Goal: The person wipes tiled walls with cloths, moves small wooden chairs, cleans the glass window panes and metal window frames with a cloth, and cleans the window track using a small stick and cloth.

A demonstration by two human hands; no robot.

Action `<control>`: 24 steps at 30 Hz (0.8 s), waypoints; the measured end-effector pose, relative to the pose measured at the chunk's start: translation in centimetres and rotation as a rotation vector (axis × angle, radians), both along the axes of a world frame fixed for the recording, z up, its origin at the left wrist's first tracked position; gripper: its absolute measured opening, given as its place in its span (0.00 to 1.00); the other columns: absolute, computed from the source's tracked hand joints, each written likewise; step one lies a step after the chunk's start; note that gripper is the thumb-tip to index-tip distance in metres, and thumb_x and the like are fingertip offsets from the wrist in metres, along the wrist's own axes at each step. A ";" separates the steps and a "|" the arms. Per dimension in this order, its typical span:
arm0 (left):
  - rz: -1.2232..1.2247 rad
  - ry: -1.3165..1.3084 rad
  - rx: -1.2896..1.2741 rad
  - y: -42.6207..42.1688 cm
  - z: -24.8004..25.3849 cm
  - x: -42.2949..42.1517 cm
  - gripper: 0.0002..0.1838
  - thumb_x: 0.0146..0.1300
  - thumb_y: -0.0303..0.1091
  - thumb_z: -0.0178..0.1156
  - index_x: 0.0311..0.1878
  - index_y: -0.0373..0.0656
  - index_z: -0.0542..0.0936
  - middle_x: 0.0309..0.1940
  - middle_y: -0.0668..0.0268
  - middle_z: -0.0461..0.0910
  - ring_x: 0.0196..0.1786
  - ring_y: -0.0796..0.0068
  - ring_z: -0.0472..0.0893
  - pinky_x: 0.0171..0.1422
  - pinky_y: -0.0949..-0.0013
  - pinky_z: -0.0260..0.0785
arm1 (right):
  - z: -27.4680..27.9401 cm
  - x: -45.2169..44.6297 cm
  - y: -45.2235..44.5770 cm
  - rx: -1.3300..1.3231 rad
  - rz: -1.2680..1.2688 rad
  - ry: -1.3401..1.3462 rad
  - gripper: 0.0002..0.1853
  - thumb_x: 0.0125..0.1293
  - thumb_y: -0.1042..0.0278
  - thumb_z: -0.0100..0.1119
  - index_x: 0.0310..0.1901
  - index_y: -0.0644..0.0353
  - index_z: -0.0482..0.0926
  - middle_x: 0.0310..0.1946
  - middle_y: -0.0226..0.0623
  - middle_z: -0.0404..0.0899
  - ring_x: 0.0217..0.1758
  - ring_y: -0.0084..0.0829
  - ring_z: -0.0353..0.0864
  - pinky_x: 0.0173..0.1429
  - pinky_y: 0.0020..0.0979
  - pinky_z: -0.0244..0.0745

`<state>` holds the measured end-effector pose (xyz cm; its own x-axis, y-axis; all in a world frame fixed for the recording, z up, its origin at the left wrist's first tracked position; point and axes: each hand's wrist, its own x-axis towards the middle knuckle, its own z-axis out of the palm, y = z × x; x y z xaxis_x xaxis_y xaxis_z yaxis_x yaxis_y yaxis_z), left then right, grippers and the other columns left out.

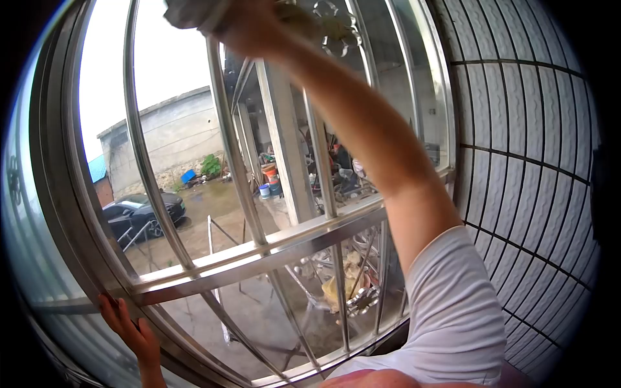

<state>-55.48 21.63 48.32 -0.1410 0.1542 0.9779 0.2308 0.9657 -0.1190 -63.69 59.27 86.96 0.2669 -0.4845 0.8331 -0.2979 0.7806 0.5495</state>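
Overhead, illegibly blurred grey cloth

2 hands, left and right; 1 blurred grey item in right; 1 cross rail, 1 car; upright bars partly hidden, can't total

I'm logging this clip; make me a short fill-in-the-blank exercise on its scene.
1. The lower hand, by the window frame, is the person's ____ hand.
2. The sleeve on the raised arm is coloured ____.
3. Beyond the metal bars, a dark ____ is parked outside at left.

Missing words: left; white; car.
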 end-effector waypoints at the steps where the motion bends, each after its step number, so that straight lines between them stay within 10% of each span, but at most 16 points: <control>1: 0.024 0.000 0.012 -0.1 -0.1 0.0 0.27 0.60 0.24 0.41 0.65 0.39 0.60 0.69 0.48 0.48 0.72 0.46 0.48 0.72 0.48 0.43 | -3.2 0.3 -3.1 0.057 -0.151 0.154 0.15 0.54 0.57 0.61 0.45 0.39 0.79 0.41 0.27 0.77 0.49 0.33 0.73 0.44 0.41 0.69; 4: 0.011 0.008 0.011 0.1 -0.1 -0.1 0.25 0.63 0.26 0.42 0.66 0.39 0.60 0.69 0.49 0.48 0.72 0.48 0.48 0.72 0.52 0.44 | -11.0 0.0 -6.4 0.279 0.253 0.266 0.28 0.43 0.56 0.68 0.50 0.26 0.73 0.56 0.20 0.69 0.55 0.32 0.70 0.48 0.54 0.63; 7: 0.001 -0.005 -0.001 0.0 0.0 0.2 0.25 0.64 0.28 0.43 0.66 0.40 0.60 0.70 0.51 0.49 0.72 0.49 0.49 0.73 0.52 0.43 | -13.8 1.0 -1.9 0.186 0.037 0.262 0.30 0.44 0.60 0.68 0.52 0.26 0.71 0.55 0.22 0.69 0.54 0.32 0.70 0.51 0.49 0.64; 11: -0.036 0.023 0.002 0.9 0.6 0.2 0.26 0.63 0.25 0.42 0.66 0.41 0.60 0.70 0.52 0.50 0.72 0.51 0.50 0.73 0.52 0.42 | -13.7 0.6 12.5 -0.081 -0.052 0.222 0.29 0.51 0.68 0.61 0.57 0.41 0.69 0.52 0.36 0.73 0.52 0.42 0.74 0.44 0.47 0.72; 13: -0.027 0.049 0.027 1.2 0.7 0.4 0.27 0.62 0.24 0.42 0.66 0.41 0.61 0.69 0.52 0.51 0.72 0.51 0.51 0.73 0.53 0.42 | -15.2 2.6 20.6 -0.418 0.044 -0.085 0.30 0.49 0.74 0.60 0.58 0.49 0.71 0.63 0.38 0.60 0.65 0.46 0.57 0.68 0.44 0.51; 14: -0.029 0.054 0.017 1.3 0.8 0.5 0.27 0.62 0.23 0.43 0.66 0.40 0.61 0.69 0.51 0.51 0.72 0.51 0.51 0.73 0.54 0.42 | -15.4 0.6 26.9 -0.359 -0.162 0.142 0.28 0.54 0.66 0.60 0.59 0.54 0.67 0.50 0.45 0.73 0.53 0.48 0.72 0.56 0.43 0.67; 17: 0.002 0.077 0.000 1.0 0.8 0.2 0.27 0.61 0.22 0.44 0.66 0.40 0.62 0.69 0.51 0.51 0.71 0.51 0.51 0.73 0.54 0.43 | -21.3 -0.1 34.9 -0.713 -0.093 0.154 0.30 0.51 0.69 0.59 0.59 0.58 0.66 0.49 0.50 0.74 0.52 0.54 0.72 0.54 0.46 0.70; 21: 0.017 0.073 -0.019 1.2 1.1 0.2 0.27 0.61 0.22 0.44 0.66 0.40 0.62 0.69 0.50 0.52 0.71 0.52 0.52 0.73 0.55 0.43 | -25.6 2.0 31.5 -0.623 0.256 -0.131 0.27 0.59 0.75 0.54 0.61 0.64 0.63 0.50 0.40 0.75 0.52 0.34 0.76 0.58 0.31 0.69; 22: 0.010 0.072 -0.002 1.0 1.1 0.1 0.27 0.60 0.22 0.45 0.66 0.40 0.62 0.68 0.50 0.52 0.71 0.52 0.53 0.73 0.55 0.43 | -26.4 3.4 28.8 -0.797 0.852 -0.363 0.23 0.61 0.75 0.52 0.60 0.63 0.65 0.49 0.37 0.75 0.51 0.33 0.76 0.58 0.32 0.69; 24: -0.044 0.120 0.030 1.9 0.8 0.2 0.29 0.57 0.22 0.48 0.66 0.42 0.62 0.68 0.52 0.53 0.71 0.53 0.52 0.73 0.55 0.42 | -27.7 5.8 27.4 -0.903 1.203 -0.587 0.21 0.63 0.74 0.51 0.59 0.62 0.66 0.48 0.37 0.75 0.51 0.33 0.76 0.58 0.33 0.70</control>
